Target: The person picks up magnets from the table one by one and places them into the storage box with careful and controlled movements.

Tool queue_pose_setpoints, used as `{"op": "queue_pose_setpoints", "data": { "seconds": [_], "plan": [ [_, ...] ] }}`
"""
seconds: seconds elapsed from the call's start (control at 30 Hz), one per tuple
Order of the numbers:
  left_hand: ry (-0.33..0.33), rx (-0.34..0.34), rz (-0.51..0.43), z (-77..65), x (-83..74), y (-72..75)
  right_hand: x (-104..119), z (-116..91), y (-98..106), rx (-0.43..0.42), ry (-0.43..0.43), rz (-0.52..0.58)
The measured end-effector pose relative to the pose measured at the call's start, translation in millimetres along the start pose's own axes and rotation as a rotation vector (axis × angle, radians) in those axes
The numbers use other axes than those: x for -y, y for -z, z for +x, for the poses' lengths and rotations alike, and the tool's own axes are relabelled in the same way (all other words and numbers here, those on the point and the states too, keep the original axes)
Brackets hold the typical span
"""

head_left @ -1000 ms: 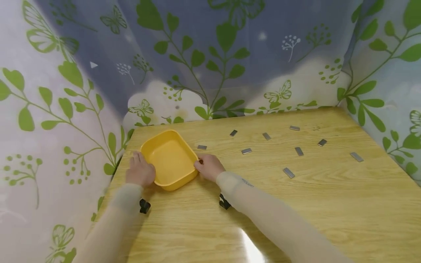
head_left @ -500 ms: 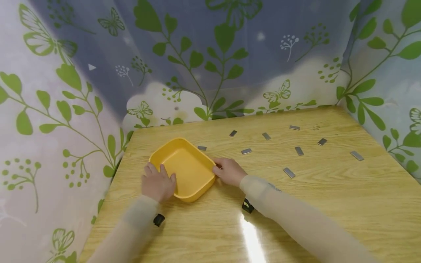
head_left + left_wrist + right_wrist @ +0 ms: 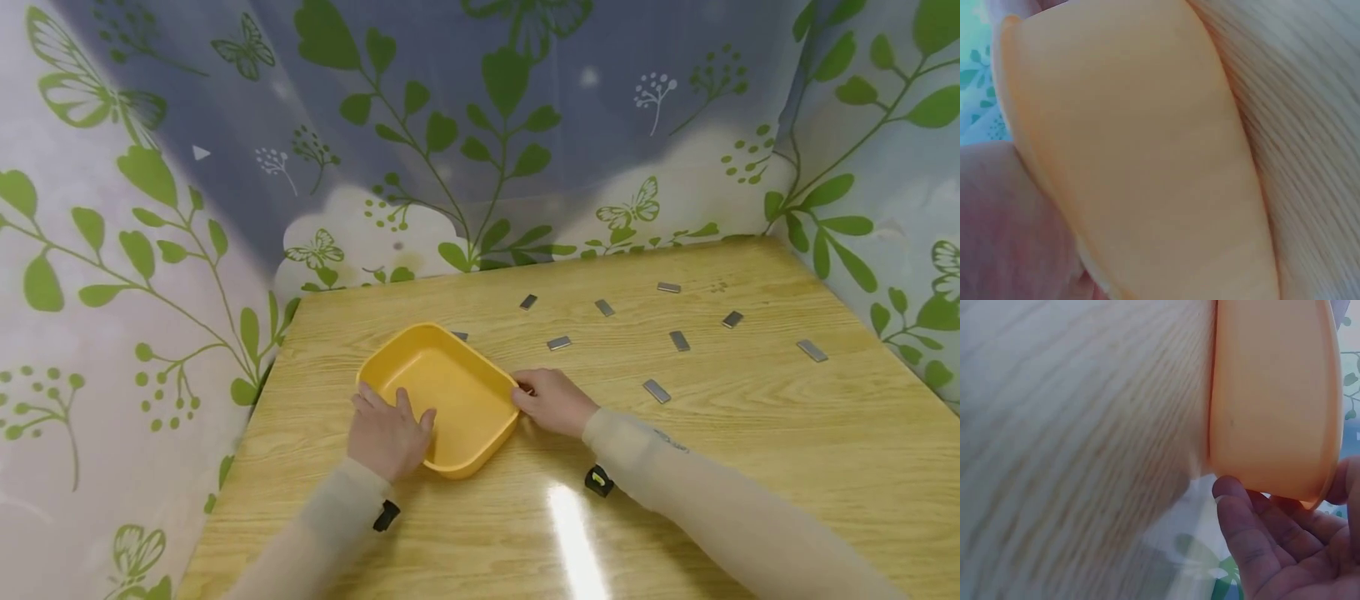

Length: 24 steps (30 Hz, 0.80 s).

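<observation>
A yellow, rounded-square plastic tub (image 3: 459, 398) sits on the wooden table, with nothing inside it. My left hand (image 3: 388, 433) rests over its left rim, fingers spread and fairly straight, reaching onto the inside. From the left wrist, the tub's outer wall (image 3: 1135, 150) fills most of the view, and part of the hand (image 3: 1013, 219) lies along the rim. My right hand (image 3: 555, 402) grips the right corner. In the right wrist view its thumb is at the rim and the curled fingers (image 3: 1244, 525) are against the outer wall (image 3: 1272, 394).
Several small grey rectangular pieces lie scattered on the table (image 3: 712, 450), among them one piece (image 3: 656, 391) right of the right hand. Another piece (image 3: 461, 336) is partly hidden behind the tub's far rim. Patterned curtains (image 3: 510, 125) enclose the back and sides.
Both hands have moved the tub rightward and nearer to me across the table. The left hand has shifted from the outer side to lie over the rim. The grey pieces have stayed put.
</observation>
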<state>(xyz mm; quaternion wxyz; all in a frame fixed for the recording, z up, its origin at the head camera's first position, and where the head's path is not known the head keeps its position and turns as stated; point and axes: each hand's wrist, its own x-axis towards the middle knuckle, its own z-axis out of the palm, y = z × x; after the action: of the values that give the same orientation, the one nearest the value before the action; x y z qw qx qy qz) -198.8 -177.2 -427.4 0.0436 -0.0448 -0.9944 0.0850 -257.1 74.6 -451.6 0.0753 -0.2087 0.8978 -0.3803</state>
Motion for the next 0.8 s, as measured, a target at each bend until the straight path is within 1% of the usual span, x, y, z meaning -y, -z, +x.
{"op": "queue_pose_setpoints", "data": {
  "seconds": [0.07,0.1,0.17,0.23,0.3,0.37,0.4,0.47,0.53,0.6,0.63,0.7,0.8],
  "plan": [
    [-0.035,-0.042,0.022,-2.4,0.1,1.8,-1.1,-1.1,3.3,0.016,0.003,0.002],
    [-0.052,-0.046,0.027,-3.4,1.1,3.7,-1.3,-1.6,5.5,0.023,0.003,0.006],
    [-0.070,-0.014,-0.002,-3.9,5.0,10.6,-1.8,-2.8,10.4,0.037,0.002,0.013],
    [-0.084,0.007,-0.056,-0.7,13.3,19.4,-2.4,-4.7,15.8,0.044,-0.007,0.022],
    [-0.077,0.023,-0.143,7.5,26.5,28.9,-2.7,-8.1,21.4,0.038,-0.029,0.038],
    [-0.081,-0.003,-0.228,20.7,44.0,34.6,-2.5,-12.3,25.3,0.027,-0.060,0.044],
    [-0.085,-0.016,-0.275,28.8,53.7,34.9,-2.2,-14.7,26.6,0.019,-0.071,0.043],
    [-0.095,0.000,-0.373,46.0,72.3,31.9,-1.9,-18.7,26.6,0.013,-0.083,0.041],
    [-0.123,0.053,-0.459,62.1,86.8,24.5,-1.4,-22.7,24.5,0.026,-0.074,0.035],
    [-0.161,0.115,-0.532,75.4,95.6,14.3,-1.5,-25.7,21.0,0.045,-0.050,0.051],
    [-0.185,0.136,-0.558,80.1,98.3,9.5,-1.7,-26.3,18.9,0.052,-0.039,0.064],
    [-0.226,0.152,-0.587,86.1,100.4,0.6,-2.1,-27.0,16.0,0.055,-0.027,0.087],
    [-0.257,0.132,-0.597,89.9,97.6,-8.6,-6.3,-26.4,16.9,0.030,-0.036,0.110]
  ]
}}
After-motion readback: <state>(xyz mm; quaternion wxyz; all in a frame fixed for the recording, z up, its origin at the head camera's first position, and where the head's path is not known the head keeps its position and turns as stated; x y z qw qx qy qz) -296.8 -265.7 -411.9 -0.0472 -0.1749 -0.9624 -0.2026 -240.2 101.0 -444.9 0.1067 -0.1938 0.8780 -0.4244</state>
